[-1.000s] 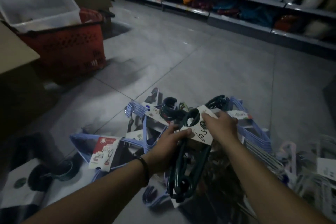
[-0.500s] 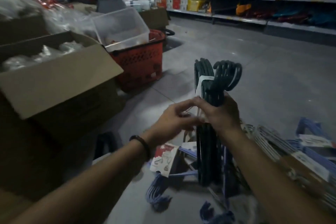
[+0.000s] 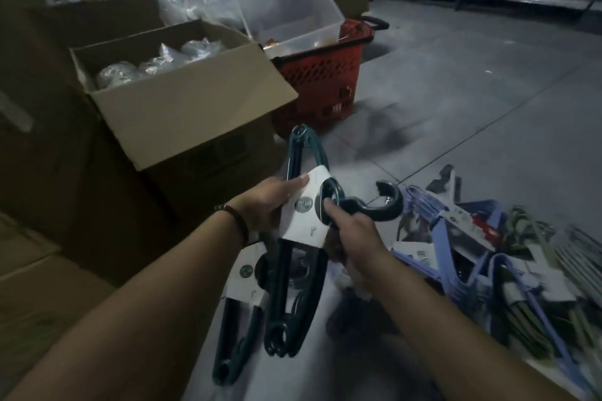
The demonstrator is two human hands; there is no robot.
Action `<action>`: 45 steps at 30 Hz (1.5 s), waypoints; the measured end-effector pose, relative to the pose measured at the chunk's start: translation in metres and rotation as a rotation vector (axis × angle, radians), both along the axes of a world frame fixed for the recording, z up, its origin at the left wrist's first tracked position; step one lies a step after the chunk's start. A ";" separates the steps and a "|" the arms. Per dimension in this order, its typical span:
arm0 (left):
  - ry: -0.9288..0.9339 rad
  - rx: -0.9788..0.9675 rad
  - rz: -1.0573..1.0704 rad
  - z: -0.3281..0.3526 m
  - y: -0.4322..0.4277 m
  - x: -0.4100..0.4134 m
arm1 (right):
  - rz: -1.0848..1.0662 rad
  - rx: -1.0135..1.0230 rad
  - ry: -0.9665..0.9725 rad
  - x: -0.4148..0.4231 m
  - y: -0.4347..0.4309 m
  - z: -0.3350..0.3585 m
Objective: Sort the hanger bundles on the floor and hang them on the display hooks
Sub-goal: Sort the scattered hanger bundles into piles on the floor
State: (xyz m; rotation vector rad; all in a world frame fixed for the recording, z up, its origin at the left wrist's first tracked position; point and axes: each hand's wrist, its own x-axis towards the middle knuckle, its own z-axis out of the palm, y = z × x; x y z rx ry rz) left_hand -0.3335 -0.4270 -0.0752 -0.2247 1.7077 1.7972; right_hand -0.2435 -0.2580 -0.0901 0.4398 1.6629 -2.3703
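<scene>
Well, the white card (image 3: 306, 215) has a round grey mark (image 3: 301, 205) on it and some tiny writing lower down. It is too blurry for me to read.

The card is wrapped around the middle of the green hanger bundle (image 3: 276, 296). I hold the bundle up in front of me, above the floor (image 3: 456, 107).

My left hand (image 3: 272, 205) pinches the left side of the card, with my thumb flat on top and my fingers underneath. My right hand (image 3: 353, 234) is curled around the neck of the hook (image 3: 396, 205), right at the card's other edge. So the bundle sits between my two hands, with the card in the middle.

The long way of the bundle goes away from me and back toward me. One end points up at the red basket (image 3: 322, 85), and the other end hangs down near my arms. The hook sticks out sideways to the right, and its open part faces up.

A second green bundle (image 3: 234, 329) with its own card (image 3: 245, 280) lies on the floor under my left arm. A pile of blue hangers (image 3: 456, 228) lies to my right. A cardboard box (image 3: 195, 120) stands on my left.
</scene>
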 end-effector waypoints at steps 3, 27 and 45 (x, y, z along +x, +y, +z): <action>-0.066 -0.046 0.045 -0.031 -0.037 0.013 | -0.038 -0.128 -0.198 -0.004 -0.023 -0.029; -0.090 -0.717 0.304 -0.155 -0.114 0.044 | 0.324 0.815 -0.166 -0.017 -0.063 -0.145; 0.825 -0.984 -0.533 -0.116 0.067 0.061 | 0.120 1.145 0.018 0.011 0.103 -0.073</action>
